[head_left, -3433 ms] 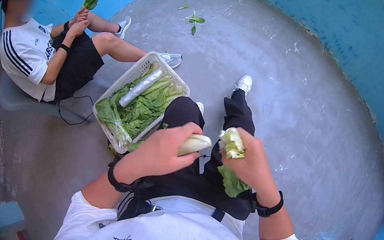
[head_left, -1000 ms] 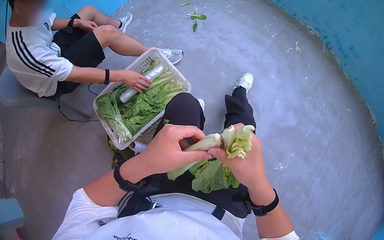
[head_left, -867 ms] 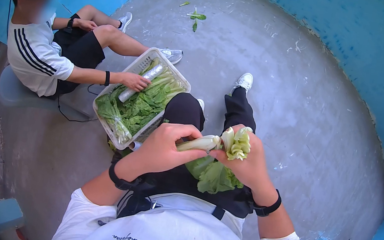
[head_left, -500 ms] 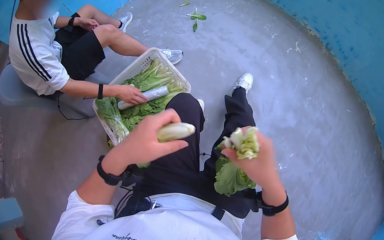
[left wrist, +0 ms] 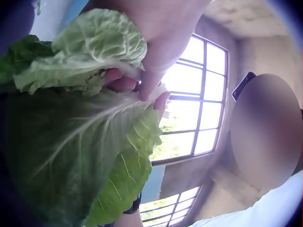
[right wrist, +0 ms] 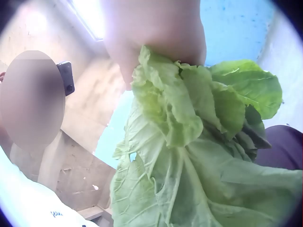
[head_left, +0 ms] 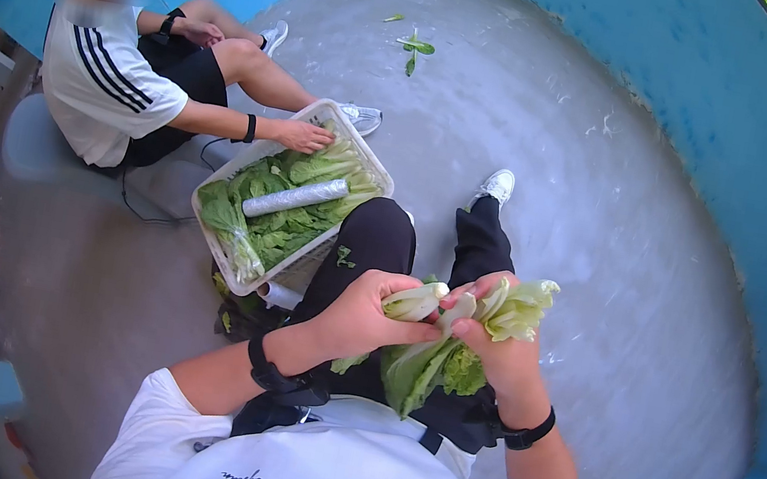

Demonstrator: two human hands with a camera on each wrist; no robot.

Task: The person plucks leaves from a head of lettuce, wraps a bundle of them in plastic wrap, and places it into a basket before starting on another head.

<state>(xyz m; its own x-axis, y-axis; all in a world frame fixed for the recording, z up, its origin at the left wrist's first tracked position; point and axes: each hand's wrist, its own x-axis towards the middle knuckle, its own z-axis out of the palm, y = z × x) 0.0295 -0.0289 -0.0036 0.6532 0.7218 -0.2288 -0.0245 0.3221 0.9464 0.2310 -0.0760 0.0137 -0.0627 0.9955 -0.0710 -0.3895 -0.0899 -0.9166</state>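
Observation:
In the head view my left hand [head_left: 355,316] grips a small head of leafy greens [head_left: 413,302], its pale cut base toward the right. My right hand [head_left: 508,357] holds a bunch of loose leaves [head_left: 516,309], their whitish stalk ends pointing up. One broad leaf [head_left: 415,372] hangs between the two hands, its white stalk at my right fingers. In the left wrist view a large leaf [left wrist: 71,142] spreads below the left hand [left wrist: 165,28]. Leaves [right wrist: 165,104] droop from under the right hand [right wrist: 156,28] in the right wrist view, covering its fingertips.
Left of my knee stands a white plastic basket [head_left: 387,179] of greens, with a shiny wrapped roll [head_left: 296,198] on top. A seated person's hand [head_left: 306,136] reaches into it. Another roll [head_left: 278,295] lies beside the basket. Loose leaves [head_left: 416,46] lie on the floor ahead.
My hands were apart half a second ago and are now close together, a leaf hanging between them. The other person's hand has left the roll for the basket's far end; the roll lies turned.

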